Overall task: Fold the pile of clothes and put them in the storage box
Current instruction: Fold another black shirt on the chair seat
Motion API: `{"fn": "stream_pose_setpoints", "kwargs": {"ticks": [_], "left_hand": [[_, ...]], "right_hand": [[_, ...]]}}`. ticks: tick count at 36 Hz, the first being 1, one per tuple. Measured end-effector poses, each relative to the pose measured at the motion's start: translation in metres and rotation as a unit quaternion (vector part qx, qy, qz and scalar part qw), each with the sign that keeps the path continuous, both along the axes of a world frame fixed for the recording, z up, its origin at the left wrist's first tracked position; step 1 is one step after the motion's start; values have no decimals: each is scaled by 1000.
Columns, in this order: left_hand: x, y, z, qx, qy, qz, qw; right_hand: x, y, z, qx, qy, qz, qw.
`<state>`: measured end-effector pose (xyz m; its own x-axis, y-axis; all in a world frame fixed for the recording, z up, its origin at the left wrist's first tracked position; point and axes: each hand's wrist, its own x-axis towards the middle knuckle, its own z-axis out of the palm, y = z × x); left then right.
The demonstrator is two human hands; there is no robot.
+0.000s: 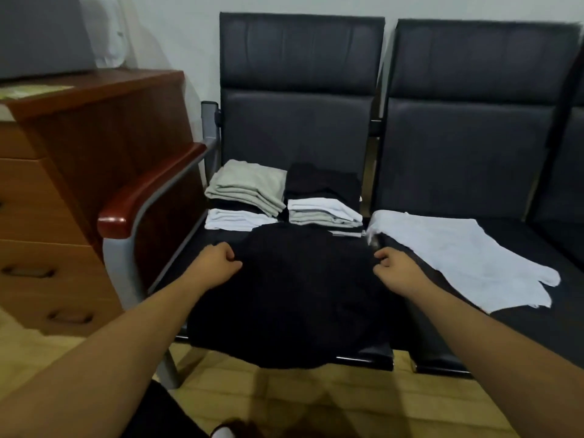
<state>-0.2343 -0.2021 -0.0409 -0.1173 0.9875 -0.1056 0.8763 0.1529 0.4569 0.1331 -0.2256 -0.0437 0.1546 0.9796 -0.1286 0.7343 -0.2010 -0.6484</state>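
Black shirt [294, 295]: left hand [221, 263] and right hand [395, 270] curl fingers, apparently pinching its edges.

Shows two bare forearms [104, 343], uncovered all the way down to the left grip [218, 260] and the right grip [395, 268]. Wears black clothing [158, 412] at the lower edge (trousers or a top, hard to tell). Ends low down in a white patch [222, 433] beside something dark reddish-brown, too blurred to name.
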Motion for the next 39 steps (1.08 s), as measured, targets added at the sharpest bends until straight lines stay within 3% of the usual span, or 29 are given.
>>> {"fn": "stream_pose_setpoints", "kwargs": {"ticks": [5,10,15,19,25,28,29,31,33,39], "left_hand": [[6,29,-15,-32,-43,99,994],[6,56,-25,-49,5,171,984],[-2,71,-35,-67,47,170,982],[-11,78,-39,-64,-9,149,987],[-14,64,-32,-11,-131,101,986],[-17,55,-23,25,-237,128,963],[-17,51,-19,34,-279,139,950],[-15,40,-9,43,-358,156,919],[-16,28,2,35,-432,172,885],[-27,3,36,21,-582,212,785]], "right_hand": [[-10,27,-22,45,-46,12,998],[-22,62,-30,69,-72,62,993],[-26,82,-38,-17,-115,73,991],[-22,93,-35,-31,-143,23,989],[-19,91,-34,-92,-24,-18,995],[-14,86,-35,-68,166,-44,983],[-13,83,-32,-55,255,-63,963],[-11,73,-22,-60,439,-95,891],[-8,64,-13,-91,550,-93,825],[-7,36,10,-158,532,-104,825]]}}
